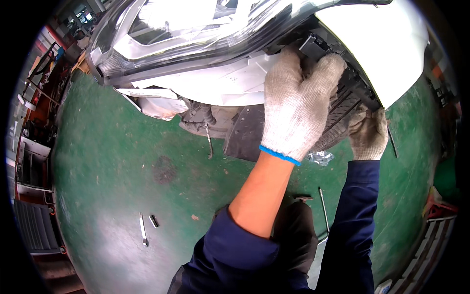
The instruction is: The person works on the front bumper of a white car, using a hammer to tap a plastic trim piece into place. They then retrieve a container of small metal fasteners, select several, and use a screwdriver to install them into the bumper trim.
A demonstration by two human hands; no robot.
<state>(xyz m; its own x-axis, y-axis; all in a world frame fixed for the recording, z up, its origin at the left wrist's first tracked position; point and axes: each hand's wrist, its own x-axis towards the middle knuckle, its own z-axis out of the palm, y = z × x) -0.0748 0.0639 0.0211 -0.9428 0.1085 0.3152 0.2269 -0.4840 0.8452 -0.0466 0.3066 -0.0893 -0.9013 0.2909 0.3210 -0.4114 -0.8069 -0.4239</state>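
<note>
My left hand [298, 105], in a knitted off-white glove with a blue cuff, reaches into the gap between the headlight [196, 44] and the white fender [382, 39]. Its thumb and fingers bend around a black plastic bracket [315, 46]; the fingertips are partly hidden. Lower on the right, my right hand [368, 132], gloved too, has its fingers curled at the lower corner of the fender, against the black wheel-arch liner [364, 90]. Behind both hands the tire [342, 110] shows in part.
On the green floor [107, 147] lie a silver tool [143, 229], a small socket [153, 221] and a long metal bar [324, 210]. Clear plastic [320, 158] rests below the tire. A bent metal hook [209, 142] hangs under the car's front. Shelving [34, 161] lines the left side.
</note>
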